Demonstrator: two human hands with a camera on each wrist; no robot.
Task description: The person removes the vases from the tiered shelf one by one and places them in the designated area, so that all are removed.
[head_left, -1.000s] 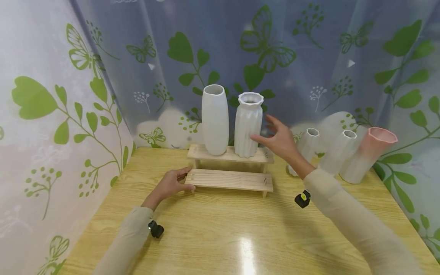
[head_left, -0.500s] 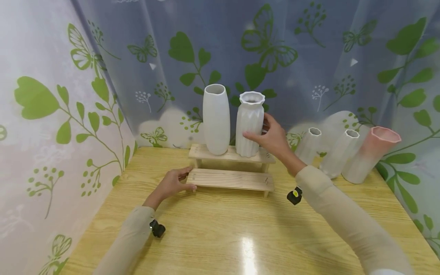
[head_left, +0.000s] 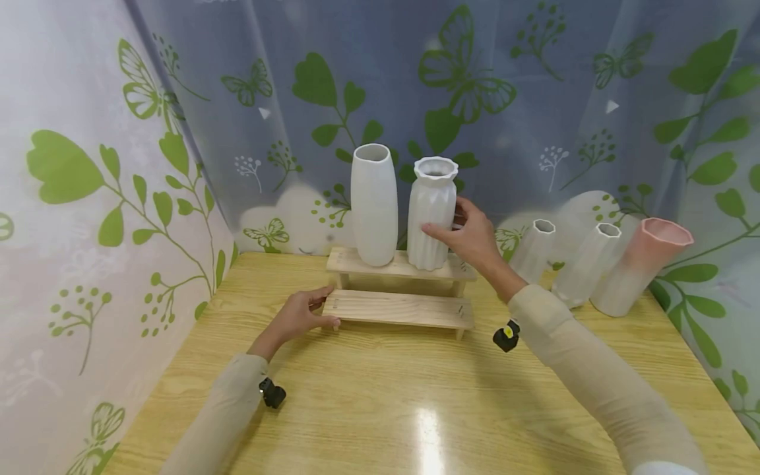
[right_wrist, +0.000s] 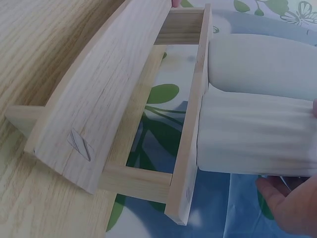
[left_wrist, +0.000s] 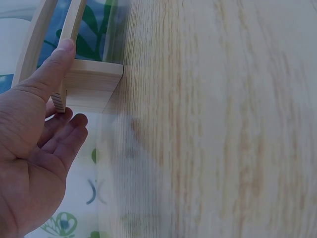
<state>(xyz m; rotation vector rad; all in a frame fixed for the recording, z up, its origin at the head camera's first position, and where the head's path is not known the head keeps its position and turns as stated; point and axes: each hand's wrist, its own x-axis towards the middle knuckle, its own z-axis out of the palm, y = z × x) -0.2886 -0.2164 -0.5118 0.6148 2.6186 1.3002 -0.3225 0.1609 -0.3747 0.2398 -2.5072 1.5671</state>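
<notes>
A two-step wooden stand (head_left: 398, 309) is on the table, and my left hand (head_left: 295, 315) holds the left end of its lower step. The left wrist view shows the thumb against the step's edge (left_wrist: 71, 27). Upright on the upper step are a tall smooth white vase (head_left: 374, 204) and, to its right, a fluted white vase (head_left: 429, 211) with a scalloped rim. My right hand (head_left: 472, 239) grips the fluted vase from the right, thumb across its front; the other fingers are partly hidden behind it. Both vases (right_wrist: 252, 134) show in the right wrist view.
To the right on the wood-grain table (head_left: 368, 402) stand two slim white vases (head_left: 532, 251) (head_left: 584, 267) and a pink-to-white vase (head_left: 641, 267). My right forearm partly covers the nearest one. A patterned curtain (head_left: 267, 145) hangs close behind the stand.
My right hand has moved left from beside the fluted vase and taken hold of it. My left hand stays on the stand's lower step. The vases have not visibly moved.
</notes>
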